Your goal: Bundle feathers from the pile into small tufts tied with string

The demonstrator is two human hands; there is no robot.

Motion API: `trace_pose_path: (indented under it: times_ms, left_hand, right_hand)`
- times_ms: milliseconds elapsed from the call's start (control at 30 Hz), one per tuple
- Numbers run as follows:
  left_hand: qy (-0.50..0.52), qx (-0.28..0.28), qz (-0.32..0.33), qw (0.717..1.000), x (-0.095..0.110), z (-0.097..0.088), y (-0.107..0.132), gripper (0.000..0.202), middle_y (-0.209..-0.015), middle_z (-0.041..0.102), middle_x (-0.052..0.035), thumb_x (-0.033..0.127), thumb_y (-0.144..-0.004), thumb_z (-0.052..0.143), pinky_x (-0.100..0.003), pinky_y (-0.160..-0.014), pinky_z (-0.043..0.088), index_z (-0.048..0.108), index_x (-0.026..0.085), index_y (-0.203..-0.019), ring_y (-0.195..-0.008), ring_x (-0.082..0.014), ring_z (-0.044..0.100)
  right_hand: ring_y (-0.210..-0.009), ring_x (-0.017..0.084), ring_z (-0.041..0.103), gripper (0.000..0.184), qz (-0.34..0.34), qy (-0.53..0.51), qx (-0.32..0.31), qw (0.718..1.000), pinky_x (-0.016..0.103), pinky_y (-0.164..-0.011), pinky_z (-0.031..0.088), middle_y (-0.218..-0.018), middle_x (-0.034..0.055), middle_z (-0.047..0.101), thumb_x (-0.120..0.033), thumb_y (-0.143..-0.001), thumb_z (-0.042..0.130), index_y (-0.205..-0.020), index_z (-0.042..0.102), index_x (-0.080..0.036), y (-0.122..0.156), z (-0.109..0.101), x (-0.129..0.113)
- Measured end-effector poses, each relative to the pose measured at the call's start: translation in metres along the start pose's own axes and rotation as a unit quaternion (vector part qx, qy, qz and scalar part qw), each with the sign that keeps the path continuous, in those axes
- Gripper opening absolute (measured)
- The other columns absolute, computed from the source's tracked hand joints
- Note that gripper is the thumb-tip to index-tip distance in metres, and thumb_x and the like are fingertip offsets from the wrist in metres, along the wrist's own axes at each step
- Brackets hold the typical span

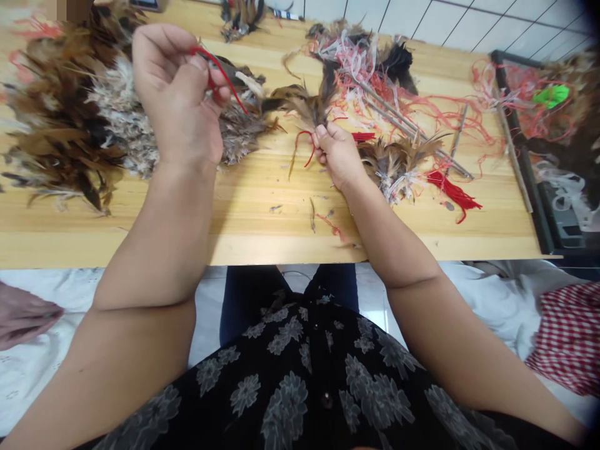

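Observation:
My left hand is raised over the wooden table, fingers closed on a feather duster end with a red string running across my thumb. The duster's brown and grey feathers spread out to the left beneath that hand. My right hand rests lower, at the table's middle, pinching a small bunch of brown feathers together with a loop of red string.
Loose feathers, red and white strings and thin sticks litter the table's far right. A red tassel lies by a feather bundle. A dark crate of feathers stands at the right edge. Checked cloth lies below.

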State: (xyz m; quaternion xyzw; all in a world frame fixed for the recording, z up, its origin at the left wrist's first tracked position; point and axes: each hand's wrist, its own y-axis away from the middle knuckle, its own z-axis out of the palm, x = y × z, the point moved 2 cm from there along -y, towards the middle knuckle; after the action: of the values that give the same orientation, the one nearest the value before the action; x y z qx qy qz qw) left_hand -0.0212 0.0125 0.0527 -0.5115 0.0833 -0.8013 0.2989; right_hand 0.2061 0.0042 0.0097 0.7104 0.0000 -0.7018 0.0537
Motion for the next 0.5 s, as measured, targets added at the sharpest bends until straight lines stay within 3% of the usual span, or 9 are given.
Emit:
trace_pose_path:
  times_ms: [167,267,333,400,433,467,500]
  left_hand:
    - [-0.054,-0.071,0.073,0.993,-0.003,0.001,0.003,0.024,-0.075,0.057,0.0016,0.01,-0.08,0.074,-0.028,-0.049,0.041,0.065,0.026,-0.095,-0.06,-0.0171,0.056]
    - [-0.132,-0.173,0.017,0.976,0.007,0.001,0.01,0.018,-0.078,0.065,-0.0005,0.023,-0.084,0.089,-0.034,-0.056,0.049,0.073,0.027,-0.09,-0.061,-0.0194,0.06]
    - [-0.204,-0.34,-0.078,0.915,0.017,0.002,0.015,0.015,-0.085,0.074,-0.0039,0.04,-0.093,0.091,-0.04,-0.069,0.059,0.08,0.029,-0.093,-0.071,-0.0245,0.067]
    - [-0.244,-0.526,-0.165,0.798,0.024,0.001,0.021,0.032,-0.092,0.081,-0.0071,0.057,-0.094,0.09,-0.044,-0.08,0.063,0.087,0.026,-0.101,-0.083,-0.0303,0.075]
    - [-0.254,-0.579,-0.187,0.752,0.025,-0.001,0.023,0.039,-0.095,0.083,-0.0077,0.062,-0.092,0.09,-0.045,-0.085,0.064,0.089,0.024,-0.104,-0.087,-0.032,0.077]
    - [-0.264,-0.597,-0.192,0.733,0.022,-0.003,0.023,0.042,-0.098,0.084,-0.0079,0.062,-0.092,0.09,-0.046,-0.089,0.064,0.09,0.023,-0.107,-0.09,-0.0325,0.077]
    - [-0.275,-0.578,-0.178,0.748,0.017,-0.004,0.022,0.039,-0.1,0.084,-0.0077,0.058,-0.092,0.09,-0.046,-0.093,0.064,0.091,0.022,-0.108,-0.092,-0.0321,0.076]
  right_hand:
    - [-0.079,0.009,0.051,0.048,-0.04,0.06,0.023,0.997,0.021,-0.081,0.05,-0.079,-0.0017,0.047,-0.037,-0.118,0.058,-0.075,0.046,-0.02,-0.003,-0.018,0.001]
    - [-0.08,0.011,0.051,0.05,-0.052,0.093,0.019,0.994,0.024,-0.085,0.051,-0.077,-0.001,0.044,-0.034,-0.117,0.059,-0.072,0.045,-0.02,-0.003,-0.023,0.0]
    - [-0.082,0.011,0.053,0.049,-0.068,0.102,0.033,0.992,0.024,-0.087,0.051,-0.077,-0.0011,0.045,-0.033,-0.117,0.06,-0.072,0.046,-0.02,-0.003,-0.024,-0.003]
    - [-0.083,0.01,0.054,0.047,-0.082,0.1,0.05,0.99,0.022,-0.087,0.05,-0.076,-0.0016,0.045,-0.03,-0.118,0.057,-0.072,0.048,-0.019,-0.003,-0.025,-0.006]
    - [-0.082,0.01,0.053,0.047,-0.084,0.094,0.055,0.99,0.021,-0.085,0.049,-0.075,-0.0018,0.044,-0.029,-0.118,0.055,-0.073,0.048,-0.019,-0.002,-0.024,-0.008]
    - [-0.081,0.009,0.052,0.047,-0.08,0.083,0.056,0.992,0.021,-0.082,0.047,-0.075,-0.0021,0.043,-0.028,-0.118,0.055,-0.073,0.049,-0.019,-0.001,-0.024,-0.01]
    - [-0.079,0.009,0.051,0.046,-0.071,0.069,0.052,0.994,0.02,-0.079,0.046,-0.075,-0.0022,0.043,-0.028,-0.118,0.056,-0.073,0.049,-0.019,0.001,-0.023,-0.013]
